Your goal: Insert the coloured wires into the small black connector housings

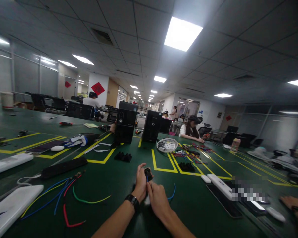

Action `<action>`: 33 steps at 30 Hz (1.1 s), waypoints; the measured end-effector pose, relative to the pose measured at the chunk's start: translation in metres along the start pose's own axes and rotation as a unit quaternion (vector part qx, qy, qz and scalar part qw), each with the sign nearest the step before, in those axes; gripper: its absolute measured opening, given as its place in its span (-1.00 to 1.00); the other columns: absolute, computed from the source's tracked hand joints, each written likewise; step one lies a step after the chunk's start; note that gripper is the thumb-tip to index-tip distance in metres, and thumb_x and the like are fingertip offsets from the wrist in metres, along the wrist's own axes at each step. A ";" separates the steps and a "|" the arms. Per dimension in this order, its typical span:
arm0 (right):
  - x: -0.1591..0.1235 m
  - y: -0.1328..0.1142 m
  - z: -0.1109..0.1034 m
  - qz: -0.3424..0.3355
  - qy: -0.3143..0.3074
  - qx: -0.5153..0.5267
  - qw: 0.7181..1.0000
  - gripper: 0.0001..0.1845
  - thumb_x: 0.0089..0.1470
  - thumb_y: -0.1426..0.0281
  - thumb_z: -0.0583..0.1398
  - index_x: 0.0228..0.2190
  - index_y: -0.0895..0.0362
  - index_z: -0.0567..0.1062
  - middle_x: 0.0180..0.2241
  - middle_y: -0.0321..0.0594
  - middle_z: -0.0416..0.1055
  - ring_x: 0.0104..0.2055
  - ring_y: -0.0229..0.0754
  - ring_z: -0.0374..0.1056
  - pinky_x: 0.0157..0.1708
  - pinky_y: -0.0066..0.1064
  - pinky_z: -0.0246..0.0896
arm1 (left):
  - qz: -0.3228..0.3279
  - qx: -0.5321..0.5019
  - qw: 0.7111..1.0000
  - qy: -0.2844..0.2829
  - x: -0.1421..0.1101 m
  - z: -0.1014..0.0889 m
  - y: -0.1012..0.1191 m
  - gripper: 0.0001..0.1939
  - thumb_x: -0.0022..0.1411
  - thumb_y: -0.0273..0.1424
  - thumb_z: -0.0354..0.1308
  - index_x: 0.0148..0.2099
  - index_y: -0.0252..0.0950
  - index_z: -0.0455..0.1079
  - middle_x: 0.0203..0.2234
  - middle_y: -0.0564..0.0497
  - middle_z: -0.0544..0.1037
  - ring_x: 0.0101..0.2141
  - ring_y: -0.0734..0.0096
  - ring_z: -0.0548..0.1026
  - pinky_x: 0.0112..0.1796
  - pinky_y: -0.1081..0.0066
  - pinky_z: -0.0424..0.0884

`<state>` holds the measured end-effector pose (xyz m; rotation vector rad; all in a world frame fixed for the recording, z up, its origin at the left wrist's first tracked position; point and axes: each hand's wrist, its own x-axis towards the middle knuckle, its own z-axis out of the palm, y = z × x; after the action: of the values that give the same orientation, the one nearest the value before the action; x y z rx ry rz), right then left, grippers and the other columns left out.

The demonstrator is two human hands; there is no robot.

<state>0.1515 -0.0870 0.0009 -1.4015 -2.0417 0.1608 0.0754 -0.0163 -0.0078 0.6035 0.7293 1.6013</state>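
Observation:
My left hand (140,181) is closed around a small black block-shaped part (148,174), held just above the green table (114,185). My right hand (158,198) sits right beside it, its fingers pinched at a blue wire (172,195) that runs up to the black part and curls off to the right on the table. A black watch is on my left wrist. Both hands meet low in the middle of the head view.
Loose red, blue, green and yellow wires (69,195) lie at left, beside white boxes (11,206) and a black strip (63,167). Two black computer towers (125,122), a white basket (167,144) and black parts (123,156) stand farther back. A seated person (192,130) works at right; another person's hand (291,201) at far right.

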 end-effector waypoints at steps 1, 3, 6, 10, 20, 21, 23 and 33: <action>0.000 -0.001 0.000 -0.004 -0.002 0.004 1.000 -0.61 0.27 0.36 -0.08 -0.43 0.14 0.46 -0.44 -0.17 0.50 -0.42 -0.23 0.39 -0.44 -0.50 0.04 | -0.007 -0.004 1.000 0.001 0.000 0.000 0.001 -0.71 0.11 -0.38 -0.06 -0.08 -0.24 0.17 -0.54 0.10 0.43 -0.65 0.51 0.39 -0.56 0.48 0.30; 0.002 0.001 -0.006 -0.010 -0.003 0.021 1.000 -0.59 0.28 0.35 -0.09 -0.45 0.14 0.46 -0.47 -0.20 0.48 -0.46 -0.25 0.37 -0.44 -0.50 0.04 | -0.024 -0.008 1.000 0.002 0.000 0.001 0.003 -0.69 0.10 -0.39 -0.05 -0.06 -0.24 0.18 -0.54 0.08 0.44 -0.65 0.50 0.40 -0.56 0.47 0.31; 0.006 0.010 -0.019 -0.008 0.017 0.044 0.999 -0.56 0.28 0.30 -0.09 -0.48 0.15 0.45 -0.51 -0.23 0.45 -0.48 -0.26 0.34 -0.44 -0.49 0.04 | -0.039 -0.028 0.999 -0.008 -0.002 0.004 0.005 -0.66 0.09 -0.38 -0.01 -0.04 -0.26 0.18 -0.53 0.06 0.45 -0.63 0.46 0.42 -0.56 0.46 0.31; 0.008 0.017 -0.025 0.009 0.063 0.064 0.996 -0.54 0.27 0.27 -0.09 -0.53 0.14 0.43 -0.53 -0.24 0.44 -0.45 -0.25 0.35 -0.40 -0.48 0.05 | -0.015 -0.038 0.999 -0.023 -0.003 0.006 0.007 -0.69 0.12 -0.35 -0.02 -0.06 -0.26 0.18 -0.54 0.08 0.43 -0.60 0.48 0.42 -0.53 0.47 0.31; 0.012 0.008 -0.028 0.018 0.087 0.068 0.994 -0.54 0.26 0.27 -0.07 -0.54 0.14 0.44 -0.54 -0.24 0.44 -0.47 -0.25 0.34 -0.41 -0.47 0.04 | 0.103 0.092 0.990 -0.015 -0.002 -0.007 -0.002 -0.73 0.18 -0.29 -0.01 -0.09 -0.26 0.26 -0.49 0.06 0.42 -0.51 0.50 0.41 -0.47 0.51 0.31; 0.011 0.009 -0.028 0.023 0.096 0.067 0.993 -0.54 0.26 0.27 -0.07 -0.54 0.14 0.44 -0.54 -0.24 0.44 -0.46 -0.25 0.35 -0.41 -0.48 0.04 | 0.095 0.079 0.992 -0.013 -0.002 -0.005 -0.002 -0.74 0.18 -0.29 -0.02 -0.08 -0.25 0.25 -0.50 0.07 0.41 -0.52 0.49 0.41 -0.48 0.51 0.31; 0.007 0.009 -0.024 0.021 0.080 0.053 0.995 -0.56 0.27 0.30 -0.08 -0.51 0.14 0.45 -0.52 -0.23 0.45 -0.46 -0.25 0.36 -0.41 -0.48 0.04 | 0.056 0.027 0.998 0.000 -0.002 0.000 0.001 -0.75 0.19 -0.31 -0.04 -0.07 -0.24 0.22 -0.53 0.08 0.41 -0.55 0.48 0.41 -0.51 0.50 0.32; 0.001 0.001 -0.020 0.010 -0.010 0.021 1.000 -0.55 0.26 0.31 -0.07 -0.51 0.15 0.50 -0.56 -0.25 0.44 -0.48 -0.26 0.34 -0.43 -0.47 0.03 | 0.047 -0.004 0.999 0.014 0.013 -0.012 0.029 -0.73 0.17 -0.27 0.00 -0.10 -0.24 0.18 -0.55 0.05 0.48 -0.56 0.43 0.45 -0.49 0.43 0.36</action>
<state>0.1631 -0.0911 0.0165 -1.3995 -2.0289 0.2252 0.0458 -0.0077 0.0055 0.6181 0.7233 1.7011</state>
